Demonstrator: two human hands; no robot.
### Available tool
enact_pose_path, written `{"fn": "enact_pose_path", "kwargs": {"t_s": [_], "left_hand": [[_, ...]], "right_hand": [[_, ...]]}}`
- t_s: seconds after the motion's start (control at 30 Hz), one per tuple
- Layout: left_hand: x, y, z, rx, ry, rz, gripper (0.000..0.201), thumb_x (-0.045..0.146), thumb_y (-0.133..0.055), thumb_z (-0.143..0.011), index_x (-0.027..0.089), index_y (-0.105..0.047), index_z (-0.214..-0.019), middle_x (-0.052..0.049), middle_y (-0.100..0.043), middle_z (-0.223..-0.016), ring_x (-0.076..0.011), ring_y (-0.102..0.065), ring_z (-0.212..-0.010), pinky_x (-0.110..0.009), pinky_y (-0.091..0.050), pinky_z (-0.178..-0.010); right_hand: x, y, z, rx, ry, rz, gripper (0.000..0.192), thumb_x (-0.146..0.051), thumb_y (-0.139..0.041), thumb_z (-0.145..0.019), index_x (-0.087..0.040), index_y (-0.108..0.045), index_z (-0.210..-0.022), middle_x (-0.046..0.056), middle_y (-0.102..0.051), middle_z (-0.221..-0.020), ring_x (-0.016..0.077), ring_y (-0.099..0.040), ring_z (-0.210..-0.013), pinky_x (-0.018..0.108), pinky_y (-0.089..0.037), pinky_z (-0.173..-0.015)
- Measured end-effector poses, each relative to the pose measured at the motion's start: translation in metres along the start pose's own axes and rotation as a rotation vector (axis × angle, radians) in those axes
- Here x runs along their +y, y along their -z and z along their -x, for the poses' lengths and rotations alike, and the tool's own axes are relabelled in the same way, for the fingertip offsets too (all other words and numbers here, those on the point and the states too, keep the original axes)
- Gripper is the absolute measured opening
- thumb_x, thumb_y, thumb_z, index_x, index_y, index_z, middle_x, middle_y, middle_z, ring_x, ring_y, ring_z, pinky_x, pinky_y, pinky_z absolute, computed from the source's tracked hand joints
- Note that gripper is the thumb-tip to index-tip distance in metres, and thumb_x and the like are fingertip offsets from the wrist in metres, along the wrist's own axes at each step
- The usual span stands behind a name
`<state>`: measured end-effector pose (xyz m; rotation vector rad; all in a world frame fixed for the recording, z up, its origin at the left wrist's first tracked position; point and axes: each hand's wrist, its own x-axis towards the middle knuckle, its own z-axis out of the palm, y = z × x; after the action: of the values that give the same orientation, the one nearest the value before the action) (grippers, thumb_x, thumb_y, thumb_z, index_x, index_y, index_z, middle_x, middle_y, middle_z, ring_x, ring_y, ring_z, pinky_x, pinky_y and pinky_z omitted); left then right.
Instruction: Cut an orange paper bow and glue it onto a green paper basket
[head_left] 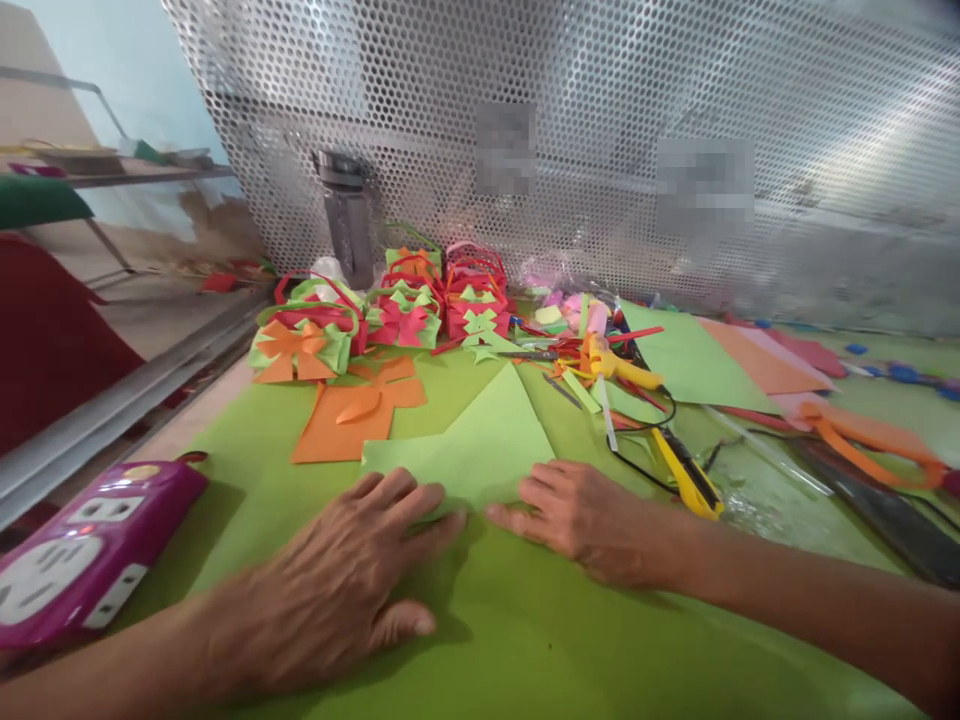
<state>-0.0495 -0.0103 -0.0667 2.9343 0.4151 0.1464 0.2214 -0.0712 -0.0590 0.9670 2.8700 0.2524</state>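
My left hand [337, 580] lies flat, fingers spread, pressing the near edge of a folded light green paper [480, 440] on the green table cover [525, 640]. My right hand [577, 515] rests palm down just to the right, its fingertips on the same fold. The paper rises to a triangular point away from me. Neither hand grips anything.
An orange paper cut-out [356, 410] lies behind the fold. Several paper baskets [405, 300] stand at the back by a perforated metal screen [600, 120]. A yellow glue gun [619, 370], a yellow cutter [686, 475] and orange scissors [874, 440] lie right. A purple power strip [82, 550] sits left.
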Motion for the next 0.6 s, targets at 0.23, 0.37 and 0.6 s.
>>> {"fn": "enact_pose_path", "kwargs": {"t_s": [0.23,0.37,0.6], "left_hand": [[-0.004,-0.003,0.003,0.173,-0.082,-0.121,0.059,0.065,-0.047,-0.088,0.024,-0.048,-0.130,-0.005,-0.057,-0.119,-0.0243,-0.050,-0.099,-0.038,-0.036,-0.086],[-0.007,-0.009,0.007,0.205,-0.103,-0.168,0.061,0.064,-0.052,-0.086,0.027,-0.046,-0.134,-0.002,-0.057,-0.121,-0.0243,-0.050,-0.103,-0.037,-0.034,-0.089],[-0.010,-0.013,0.006,0.244,-0.111,-0.212,0.061,0.063,-0.053,-0.086,0.024,-0.049,-0.133,-0.004,-0.058,-0.118,-0.0241,-0.050,-0.102,-0.035,-0.034,-0.089]], "right_hand": [[0.004,-0.002,0.033,-0.011,-0.108,-0.010,0.058,0.000,-0.045,-0.080,-0.013,-0.045,-0.137,0.006,-0.060,-0.085,0.0204,-0.047,-0.075,0.035,-0.034,-0.067],[0.006,-0.008,0.051,-0.022,-0.185,0.013,0.066,0.005,-0.043,-0.074,-0.015,-0.046,-0.136,0.005,-0.055,-0.082,0.0205,-0.046,-0.073,0.034,-0.033,-0.065],[0.010,-0.017,0.075,-0.024,-0.266,0.064,0.065,0.008,-0.039,-0.075,-0.015,-0.048,-0.135,0.004,-0.052,-0.078,0.0202,-0.047,-0.072,0.033,-0.036,-0.066]]}}
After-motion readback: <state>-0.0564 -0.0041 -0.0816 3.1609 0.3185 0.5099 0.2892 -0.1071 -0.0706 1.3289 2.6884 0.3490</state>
